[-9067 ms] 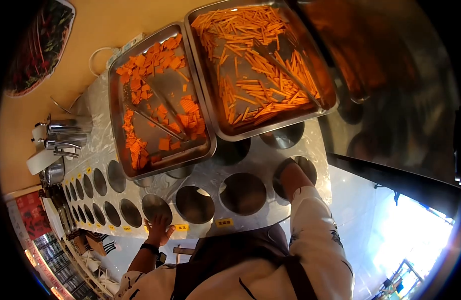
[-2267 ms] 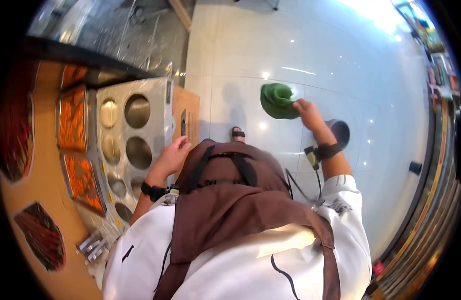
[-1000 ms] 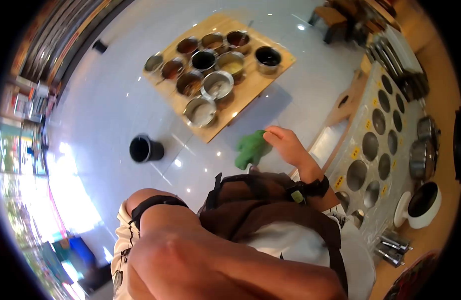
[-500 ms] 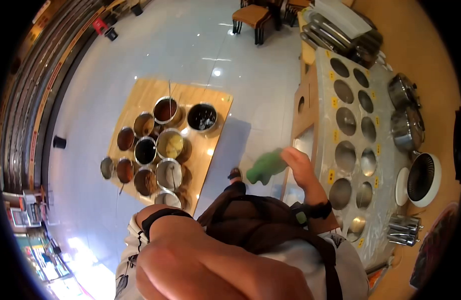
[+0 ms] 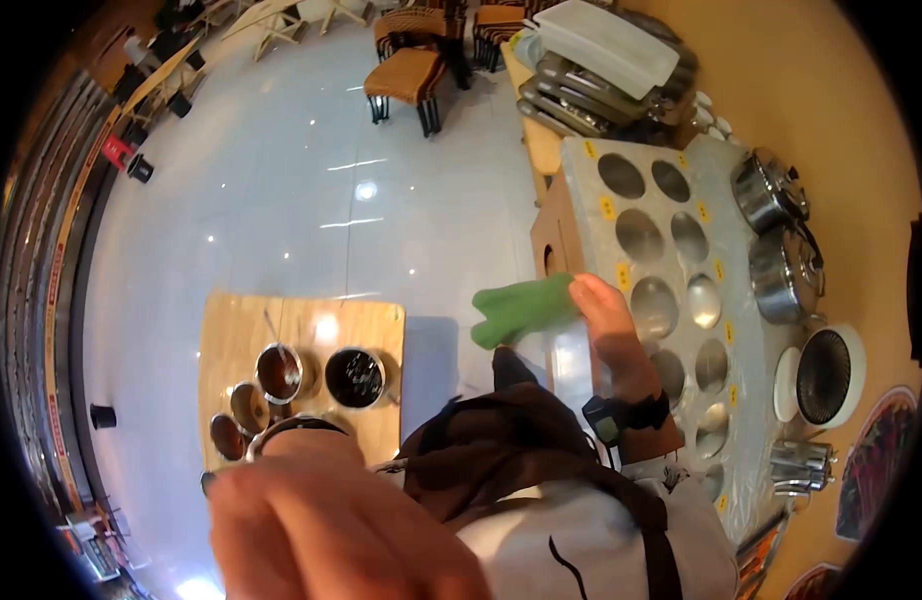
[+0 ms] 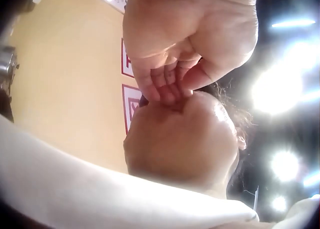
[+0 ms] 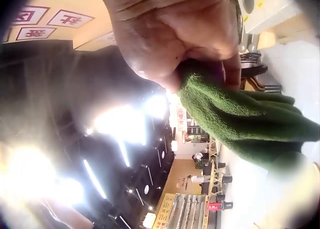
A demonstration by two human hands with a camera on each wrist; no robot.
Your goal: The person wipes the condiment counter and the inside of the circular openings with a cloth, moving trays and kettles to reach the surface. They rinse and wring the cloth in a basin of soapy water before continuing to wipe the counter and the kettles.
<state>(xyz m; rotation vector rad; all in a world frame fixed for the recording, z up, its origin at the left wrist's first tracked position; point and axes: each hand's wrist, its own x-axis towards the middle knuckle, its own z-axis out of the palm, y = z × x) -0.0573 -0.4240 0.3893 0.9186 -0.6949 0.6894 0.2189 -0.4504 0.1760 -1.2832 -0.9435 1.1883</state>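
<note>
A green cloth (image 5: 524,311) hangs from my right hand (image 5: 609,310), which grips its end beside the long counter. In the right wrist view the cloth (image 7: 235,114) comes out between thumb and fingers in soft folds. My left hand (image 5: 331,525) is raised close to the head camera and covers the lower left of that view. In the left wrist view the left hand (image 6: 190,29) has loosely bent fingers, their tips at the person's face, with nothing held.
On the right runs a counter with rows of round wells (image 5: 654,307), lidded pots (image 5: 784,270) and a white fan (image 5: 829,377). A low wooden table (image 5: 241,325) bearing several pots of sauce stands at left. Stools (image 5: 406,75) and stacked trays (image 5: 606,50) are farther off.
My view has swung from the carrot trays round to the sauce table and counter. The right hand, earlier inside a well, now holds the green cloth; the left hand has risen to the face.
</note>
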